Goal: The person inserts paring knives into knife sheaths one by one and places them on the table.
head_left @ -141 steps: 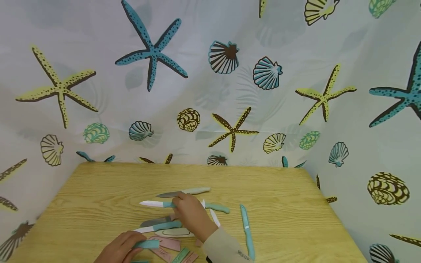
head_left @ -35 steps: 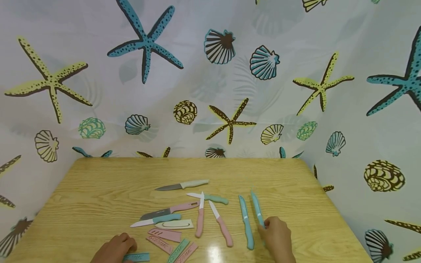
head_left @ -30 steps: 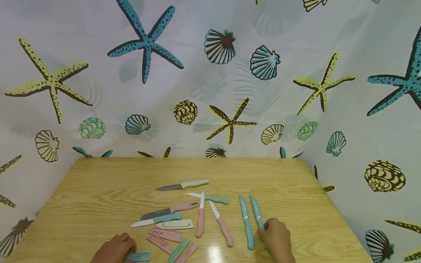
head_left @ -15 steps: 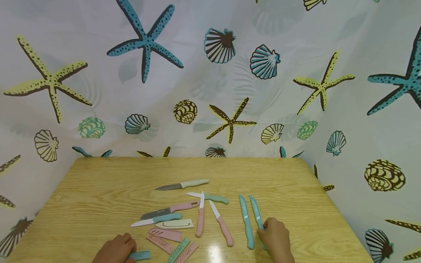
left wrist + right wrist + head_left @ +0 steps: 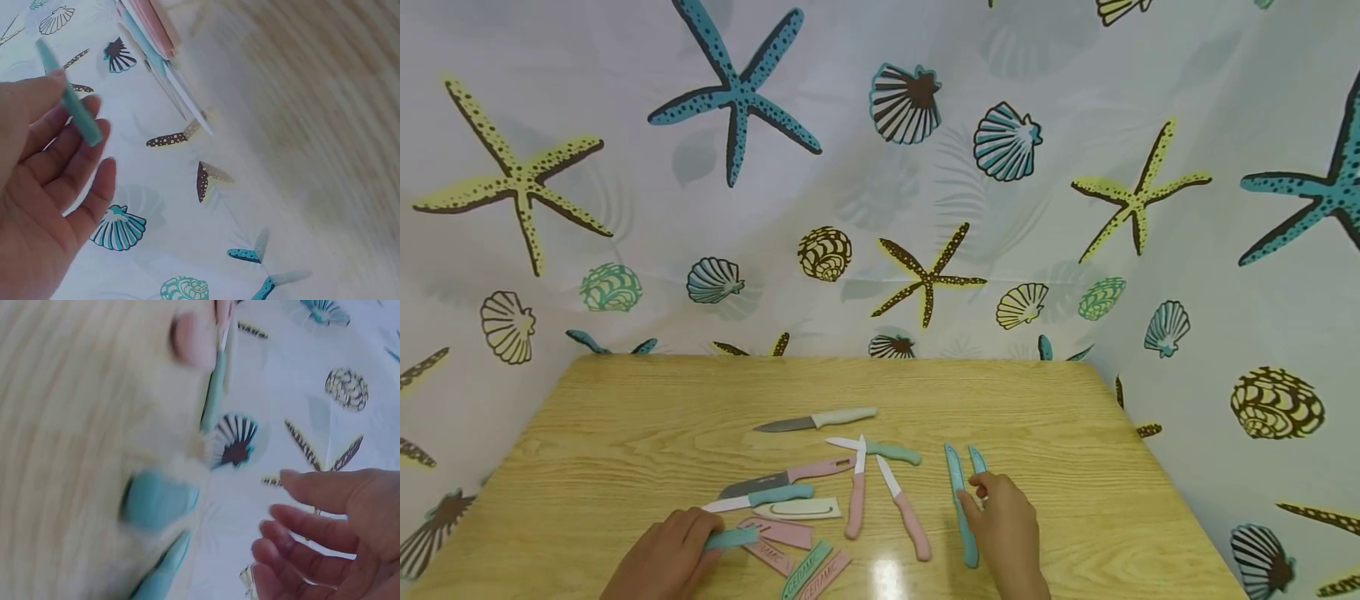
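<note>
In the head view my left hand (image 5: 662, 554) pinches a small blue knife sheath (image 5: 733, 537) between thumb and fingers, raised over pink sheaths. The left wrist view shows the same sheath (image 5: 75, 103) at the thumb. Just beyond it lies a blue knife (image 5: 782, 494) with a bare white blade. At the right, my right hand (image 5: 1009, 533) hovers, loosely bent and holding nothing, over two blue sheathed knives. The left sheathed knife (image 5: 967, 533) is mostly visible; the hand covers most of the right sheathed knife (image 5: 977, 457). The right wrist view is blurred around the knives.
Bare-bladed knives lie mid-table: a cream-handled knife (image 5: 844, 417), a green-handled knife (image 5: 892, 453), a grey-bladed pink knife (image 5: 820, 471) and two white-bladed pink ones. Nearer are a cream sheath (image 5: 797, 510), a green sheath (image 5: 806, 572) and several pink ones. A shell-patterned cloth (image 5: 820, 175) encloses the table.
My right hand, which held a bare blue knife earlier, has released the right sheathed knife and moved up and left. My left hand has lifted a blue sheath off the table.
</note>
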A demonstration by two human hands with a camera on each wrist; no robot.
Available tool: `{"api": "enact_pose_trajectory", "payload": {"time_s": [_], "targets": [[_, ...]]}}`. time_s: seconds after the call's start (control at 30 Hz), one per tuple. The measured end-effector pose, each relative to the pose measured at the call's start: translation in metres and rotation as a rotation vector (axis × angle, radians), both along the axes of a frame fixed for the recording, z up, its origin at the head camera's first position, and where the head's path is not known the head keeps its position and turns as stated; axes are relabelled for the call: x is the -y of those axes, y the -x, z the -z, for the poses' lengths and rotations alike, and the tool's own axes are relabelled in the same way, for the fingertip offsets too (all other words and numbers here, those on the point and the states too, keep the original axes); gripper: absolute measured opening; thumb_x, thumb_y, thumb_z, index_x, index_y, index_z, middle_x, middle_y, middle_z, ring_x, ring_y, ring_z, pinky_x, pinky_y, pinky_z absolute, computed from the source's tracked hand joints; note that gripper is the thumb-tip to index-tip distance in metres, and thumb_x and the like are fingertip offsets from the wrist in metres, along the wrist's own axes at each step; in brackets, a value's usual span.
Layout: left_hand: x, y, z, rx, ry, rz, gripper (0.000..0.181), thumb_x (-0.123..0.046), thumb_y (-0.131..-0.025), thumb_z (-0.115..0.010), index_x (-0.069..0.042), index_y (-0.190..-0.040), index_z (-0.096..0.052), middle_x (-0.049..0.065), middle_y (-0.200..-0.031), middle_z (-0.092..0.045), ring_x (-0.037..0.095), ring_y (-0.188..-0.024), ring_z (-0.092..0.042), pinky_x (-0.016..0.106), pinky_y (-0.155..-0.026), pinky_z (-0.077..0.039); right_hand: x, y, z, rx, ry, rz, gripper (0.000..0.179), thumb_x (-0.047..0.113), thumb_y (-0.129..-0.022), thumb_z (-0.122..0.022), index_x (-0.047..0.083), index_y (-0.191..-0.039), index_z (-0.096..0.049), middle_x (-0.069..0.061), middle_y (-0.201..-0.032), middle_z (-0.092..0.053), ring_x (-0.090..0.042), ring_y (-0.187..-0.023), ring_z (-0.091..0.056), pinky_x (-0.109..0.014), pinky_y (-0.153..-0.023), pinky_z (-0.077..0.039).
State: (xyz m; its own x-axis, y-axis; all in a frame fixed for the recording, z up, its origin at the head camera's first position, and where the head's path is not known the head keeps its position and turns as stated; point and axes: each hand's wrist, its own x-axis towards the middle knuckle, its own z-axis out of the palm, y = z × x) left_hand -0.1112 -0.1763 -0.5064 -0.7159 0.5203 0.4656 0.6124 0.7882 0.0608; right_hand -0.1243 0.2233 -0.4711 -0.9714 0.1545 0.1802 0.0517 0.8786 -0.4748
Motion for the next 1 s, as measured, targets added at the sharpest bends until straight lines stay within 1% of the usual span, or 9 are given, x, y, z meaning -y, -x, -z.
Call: {"api": "enact_pose_trajectory", "payload": {"time_s": [0.1,0.2,0.3,0.4,0.57,0.63,0.7,0.83,1.0], "targets": [[-0.004,-0.001,-0.005,-0.046,-0.061,-0.001,0.026,-0.038,-0.096,-0.058,-0.013,-0.100,-0.061,-0.005,-0.094,-0.058,0.009,-0.081,-0.057,0.026,-0.062,-0.048,0.021,0.005,-0.002,-0.097,0.008,-0.084,0.023,0.014,-0.079,-0.079,-0.001,-0.095,-0.070,-0.008,-0.084,-0.067,-0.024,-0.075,-0.066,-0.032,-0.062,-0.056],[-0.006,-0.001,-0.011,-0.069,-0.110,0.007,0.027,-0.039,-0.098,-0.054,-0.013,-0.102,-0.062,-0.004,-0.098,-0.060,0.011,-0.087,-0.059,0.033,-0.066,-0.051,0.044,0.011,-0.002,-0.175,0.012,-0.184,0.019,0.013,-0.079,-0.079,0.003,-0.093,-0.071,-0.006,-0.086,-0.067,-0.022,-0.078,-0.064,-0.031,-0.067,-0.055],[-0.008,-0.001,-0.014,-0.093,-0.159,0.022,0.033,-0.042,-0.100,-0.045,-0.015,-0.102,-0.064,-0.005,-0.100,-0.061,0.012,-0.089,-0.060,0.040,-0.068,-0.052,0.068,0.017,-0.004,-0.206,0.016,-0.284,0.018,0.014,-0.078,-0.079,0.005,-0.093,-0.072,-0.003,-0.086,-0.067,-0.019,-0.079,-0.063,-0.028,-0.067,-0.053],[-0.008,-0.001,-0.014,-0.116,-0.222,0.060,0.044,-0.046,-0.102,-0.036,-0.013,-0.102,-0.065,-0.005,-0.100,-0.062,0.012,-0.089,-0.060,0.036,-0.069,-0.051,0.093,0.022,-0.007,-0.194,0.021,-0.388,0.020,0.016,-0.079,-0.079,0.006,-0.094,-0.072,-0.003,-0.088,-0.067,-0.019,-0.082,-0.063,-0.028,-0.071,-0.054],[-0.010,0.000,-0.009,-0.150,-0.338,0.133,0.044,-0.044,-0.101,-0.039,-0.010,-0.102,-0.067,-0.004,-0.101,-0.060,0.012,-0.088,-0.058,0.014,-0.078,-0.046,0.125,0.032,-0.007,-0.112,0.005,-0.524,0.019,0.018,-0.081,-0.077,0.009,-0.097,-0.073,-0.001,-0.096,-0.067,-0.017,-0.091,-0.063,-0.030,-0.080,-0.054],[-0.011,0.001,-0.007,-0.166,-0.368,0.151,0.043,-0.043,-0.101,-0.040,-0.009,-0.102,-0.068,-0.003,-0.101,-0.060,0.012,-0.088,-0.057,0.010,-0.079,-0.044,0.136,0.038,-0.004,-0.084,-0.003,-0.569,0.017,0.018,-0.082,-0.076,0.010,-0.097,-0.073,0.001,-0.096,-0.067,-0.017,-0.094,-0.063,-0.029,-0.083,-0.053],[-0.011,0.001,-0.006,-0.176,-0.386,0.165,0.042,-0.042,-0.101,-0.042,-0.009,-0.101,-0.068,-0.003,-0.099,-0.060,0.011,-0.086,-0.057,0.009,-0.078,-0.044,0.145,0.044,0.000,-0.067,-0.003,-0.614,0.016,0.017,-0.083,-0.076,0.009,-0.097,-0.074,0.001,-0.095,-0.067,-0.016,-0.093,-0.062,-0.026,-0.081,-0.053],[-0.011,0.000,-0.007,-0.173,-0.384,0.177,0.041,-0.042,-0.101,-0.044,-0.009,-0.099,-0.069,-0.003,-0.097,-0.060,0.010,-0.084,-0.056,0.011,-0.076,-0.044,0.160,0.054,0.007,-0.043,-0.004,-0.681,0.016,0.015,-0.084,-0.075,0.006,-0.097,-0.074,-0.001,-0.093,-0.067,-0.013,-0.086,-0.061,-0.019,-0.075,-0.051],[-0.010,-0.002,-0.010,-0.163,-0.383,0.186,0.037,-0.041,-0.100,-0.046,-0.011,-0.099,-0.068,-0.004,-0.097,-0.061,0.010,-0.084,-0.056,0.011,-0.075,-0.044,0.175,0.059,0.012,-0.019,-0.079,-0.707,0.018,0.016,-0.083,-0.076,0.007,-0.099,-0.074,-0.001,-0.093,-0.067,-0.011,-0.086,-0.060,-0.016,-0.074,-0.050]]}}
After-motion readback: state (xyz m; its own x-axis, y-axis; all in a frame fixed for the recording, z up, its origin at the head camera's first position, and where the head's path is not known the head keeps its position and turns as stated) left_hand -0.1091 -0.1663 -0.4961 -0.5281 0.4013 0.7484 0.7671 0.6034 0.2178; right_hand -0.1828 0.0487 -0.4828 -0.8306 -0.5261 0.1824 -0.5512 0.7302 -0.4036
